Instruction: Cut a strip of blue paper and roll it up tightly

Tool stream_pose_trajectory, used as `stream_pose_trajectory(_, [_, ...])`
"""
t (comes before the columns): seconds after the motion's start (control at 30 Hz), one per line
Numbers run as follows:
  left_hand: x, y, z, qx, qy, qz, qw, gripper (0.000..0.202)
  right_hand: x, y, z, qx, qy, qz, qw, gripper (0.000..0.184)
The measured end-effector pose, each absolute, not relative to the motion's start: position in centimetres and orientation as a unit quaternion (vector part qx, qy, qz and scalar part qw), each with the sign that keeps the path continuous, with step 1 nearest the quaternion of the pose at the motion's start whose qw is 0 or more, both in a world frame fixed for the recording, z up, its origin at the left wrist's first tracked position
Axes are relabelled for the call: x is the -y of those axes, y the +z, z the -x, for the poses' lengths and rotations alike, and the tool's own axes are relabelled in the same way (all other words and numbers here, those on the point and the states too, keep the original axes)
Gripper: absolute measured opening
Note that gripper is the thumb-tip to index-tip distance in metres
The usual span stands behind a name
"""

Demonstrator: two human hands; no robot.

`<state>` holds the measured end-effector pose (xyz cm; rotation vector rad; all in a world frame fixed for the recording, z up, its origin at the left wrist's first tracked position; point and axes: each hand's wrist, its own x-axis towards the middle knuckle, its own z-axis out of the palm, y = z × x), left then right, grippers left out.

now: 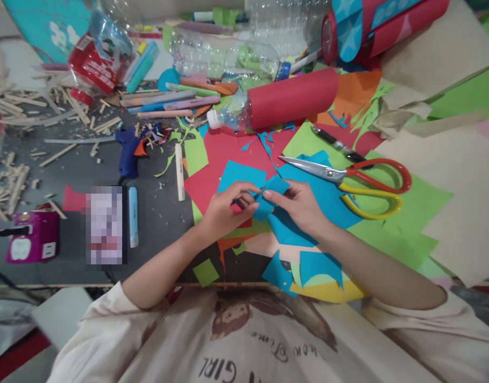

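Note:
Both hands meet over the pile of coloured paper at the middle of the table. My left hand point(232, 206) pinches the left edge of a small folded piece of blue paper point(273, 192), its fingers curled in. From the other side my right hand point(298, 205) grips the same piece, thumb on top. Beneath lie a larger blue sheet point(294, 230), a blue square point(240, 175) and red paper point(222, 146). Just right of my right hand rest scissors point(336, 173) with one orange and one yellow handle, blades slightly apart, pointing left.
A bottle wrapped in red paper point(292, 98) lies behind the hands, near several markers point(168, 103). At left are a blue glue gun point(128, 151), a phone point(104, 226), a purple box point(34, 236) and scattered wooden sticks point(17, 186). A black pen point(338, 143) lies behind the scissors.

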<state>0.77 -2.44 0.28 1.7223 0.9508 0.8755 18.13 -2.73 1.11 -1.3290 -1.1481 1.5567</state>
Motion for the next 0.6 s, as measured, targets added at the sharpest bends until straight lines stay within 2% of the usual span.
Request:
stream_pose_trajectory(0.13, [2.5,0.2,-0.6,-0.367,0.339,-0.742,0.447,0.025,2.8,0.9,-18.2,0.479,0.59,0.519,0.392,0.041])
stream_pose_trajectory(0.2, [2.3,0.2,-0.4,-0.345,0.347,-0.766,0.418,0.041,2.7,0.8,-18.3,0.475,0.608,0.505,0.389,0.041])
stream_pose_trajectory(0.27, [2.0,0.1,-0.1,-0.311,0.346,-0.793,0.394,0.067,2.6,0.8,-18.4,0.465,0.627,0.493,0.384,0.041])
stream_pose_trajectory(0.37, [1.6,0.2,0.1,-0.275,0.295,-0.824,0.398,0.092,2.6,0.7,-18.5,0.453,0.646,0.489,0.372,0.041])
stream_pose_trajectory(0.47, [1.5,0.3,0.1,-0.271,0.259,-0.831,0.411,0.096,2.6,0.6,-18.6,0.447,0.652,0.498,0.357,0.042])
stream_pose_trajectory(0.6, [1.7,0.1,0.2,-0.281,0.268,-0.83,0.402,0.096,2.7,0.6,-18.6,0.459,0.658,0.488,0.344,0.042])
